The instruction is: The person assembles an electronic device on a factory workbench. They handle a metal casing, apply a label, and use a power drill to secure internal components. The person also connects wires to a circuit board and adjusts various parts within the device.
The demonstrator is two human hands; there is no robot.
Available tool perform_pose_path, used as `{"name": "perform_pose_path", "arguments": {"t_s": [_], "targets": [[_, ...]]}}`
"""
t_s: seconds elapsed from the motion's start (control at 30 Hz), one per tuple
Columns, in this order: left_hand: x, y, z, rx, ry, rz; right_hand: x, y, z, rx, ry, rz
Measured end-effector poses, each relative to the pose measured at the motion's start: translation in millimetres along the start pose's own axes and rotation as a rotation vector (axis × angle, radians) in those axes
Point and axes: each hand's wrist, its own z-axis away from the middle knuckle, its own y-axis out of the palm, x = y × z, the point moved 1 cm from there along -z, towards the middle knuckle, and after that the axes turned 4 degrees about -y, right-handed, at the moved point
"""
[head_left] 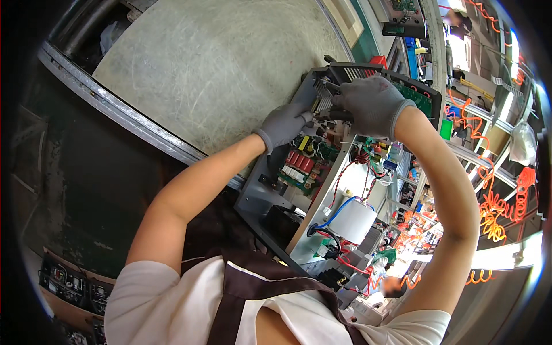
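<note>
Right hand (372, 103) grips a tool over the chassis (270, 195) on the worn workbench (213, 63).

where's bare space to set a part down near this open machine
Free: the pale scratched round tabletop, between its metal rim and the open grey metal chassis. Crowded: inside the chassis, where both grey-gloved hands work among wires.

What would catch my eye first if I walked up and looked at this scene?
Two grey-gloved hands, the left hand and the right hand, meet at the top of an open metal chassis at the centre. Inside it sit a circuit board with red parts and a white round coil with red and blue wires. Bright orange coiled hoses hang at the right.
</note>
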Motion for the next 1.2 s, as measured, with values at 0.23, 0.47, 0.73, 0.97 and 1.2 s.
{"name": "perform_pose_path", "arguments": {"t_s": [0.23,0.47,0.73,0.97,1.2], "targets": [[15,17,-2,-0.019,-0.042,0.276,2,-1,-5,-0.029,-0.087,0.159],[-2,12,5,-0.189,-0.001,-0.089,3,-2,-1,0.064,0.027,-0.004],[-35,12,37,-0.037,0.139,0.690,-6,-31,100,-0.365,0.214,-0.008],[-60,32,48,-0.305,0.538,0.171,9,-20,122,-0.364,0.143,0.006],[-66,38,41,-0.206,0.364,0.407,15,-5,123,-0.278,0.153,0.009]]}}
